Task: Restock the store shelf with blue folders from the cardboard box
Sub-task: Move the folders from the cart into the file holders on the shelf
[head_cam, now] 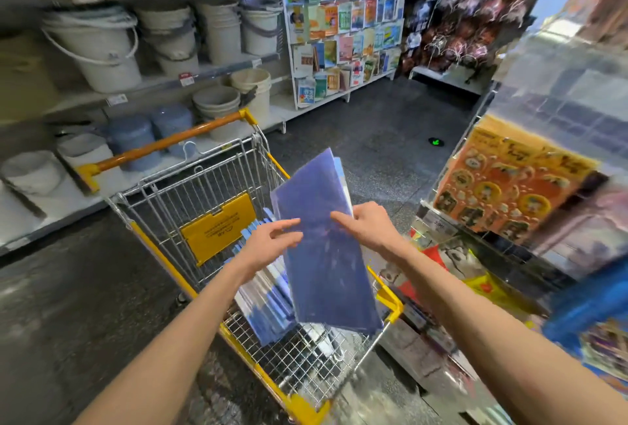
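Both bare forearms are extending forward and converging toward the middle. The left hand (268, 244) is gripping the left edge of the blue folders (326, 254), with its thumb lying on the front face and its fingers passing behind. The right hand (372, 225) is gripping the right edge, with its thumb pointing inward across the face and its remaining fingers curling around the edge. The wrists are holding roughly level, and the hands are staying near each other without touching.
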A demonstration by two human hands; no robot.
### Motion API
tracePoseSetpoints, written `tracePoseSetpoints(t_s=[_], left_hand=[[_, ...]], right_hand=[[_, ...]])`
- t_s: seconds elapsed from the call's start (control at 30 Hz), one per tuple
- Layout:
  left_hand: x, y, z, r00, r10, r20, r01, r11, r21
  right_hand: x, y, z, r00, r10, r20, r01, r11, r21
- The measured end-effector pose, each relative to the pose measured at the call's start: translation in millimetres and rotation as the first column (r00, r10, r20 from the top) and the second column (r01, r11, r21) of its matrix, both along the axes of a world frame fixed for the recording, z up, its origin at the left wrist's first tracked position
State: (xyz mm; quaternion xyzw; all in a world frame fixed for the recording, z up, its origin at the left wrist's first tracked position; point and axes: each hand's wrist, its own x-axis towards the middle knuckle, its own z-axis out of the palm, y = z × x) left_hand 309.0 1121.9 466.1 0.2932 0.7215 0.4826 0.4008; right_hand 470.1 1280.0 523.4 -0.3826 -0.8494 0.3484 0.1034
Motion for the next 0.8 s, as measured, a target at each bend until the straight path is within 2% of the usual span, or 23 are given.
tracePoseSetpoints(t_s=[0.1, 0.2, 0.23, 0.33, 0.4, 0.5, 0.57, 0.67, 0.8], left_hand=[[6, 6, 31, 0.935, 0.346, -0.079, -0.340, 0.937, 0.077], [22, 6, 59, 0.870, 0.478, -0.122, -0.472, 0.878, 0.075], [32, 5, 70, 0.859, 0.504, -0.091, -0.498, 0.864, 0.078], [58, 2, 106, 0.846, 0.531, 0.045, -0.532, 0.836, 0.136], [82, 1, 131, 0.825, 0.561, 0.065, -0.561, 0.799, 0.216], [116, -2, 163, 0.780, 0.621, 0.075, -0.607, 0.722, 0.330], [135, -3, 184, 0.770, 0.631, 0.090, -0.610, 0.689, 0.392], [161, -2, 219, 0.774, 0.623, 0.115, -0.594, 0.651, 0.473], [196, 6, 269, 0.781, 0.613, 0.120, -0.576, 0.631, 0.520]], right_hand=[[23, 9, 25, 0.987, 0.007, -0.163, -0.025, 0.993, -0.113], [53, 13, 59, 0.940, 0.041, -0.340, -0.120, 0.969, -0.216], [69, 10, 76, 0.920, 0.041, -0.389, -0.148, 0.957, -0.249], [103, 9, 114, 0.851, 0.024, -0.524, -0.219, 0.924, -0.313], [125, 8, 135, 0.807, -0.001, -0.590, -0.245, 0.909, -0.337], [151, 3, 158, 0.750, -0.129, -0.649, -0.224, 0.873, -0.432], [171, 0, 179, 0.713, -0.157, -0.684, -0.284, 0.826, -0.486], [201, 1, 211, 0.681, -0.121, -0.722, -0.402, 0.762, -0.507], [248, 2, 257, 0.633, -0.054, -0.773, -0.492, 0.742, -0.455]])
